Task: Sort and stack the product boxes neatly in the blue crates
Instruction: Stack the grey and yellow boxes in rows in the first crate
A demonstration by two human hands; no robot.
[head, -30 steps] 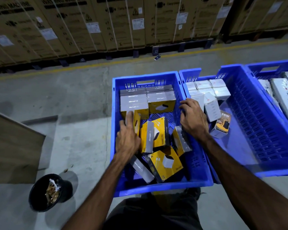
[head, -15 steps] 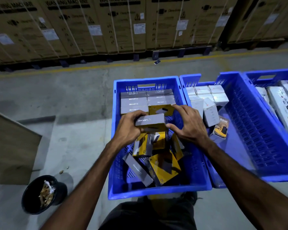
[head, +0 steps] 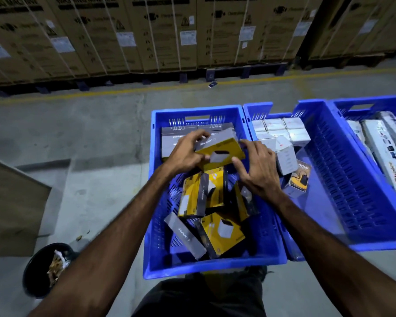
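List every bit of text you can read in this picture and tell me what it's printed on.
"WASHING MACHINE": large cartons stacked along the back.
"LAPCARE": grey side of the yellow box held in both hands.
"LAPCARE": grey side of the upright yellow box in the near crate.
"LAPCARE": grey box lying at the crate's front.
"65W": yellow-and-white box in the middle crate.
White carton labels and the long white boxes' red lettering: too blurred to read.

Blue crates [head: 264,225]: moulded plastic, slotted walls, slight sheen. Yellow-and-grey box [head: 220,146]: smooth printed card, matt grey side. White boxes [head: 284,133]: glossy film wrap. Floor [head: 78,133]: rough matt concrete.
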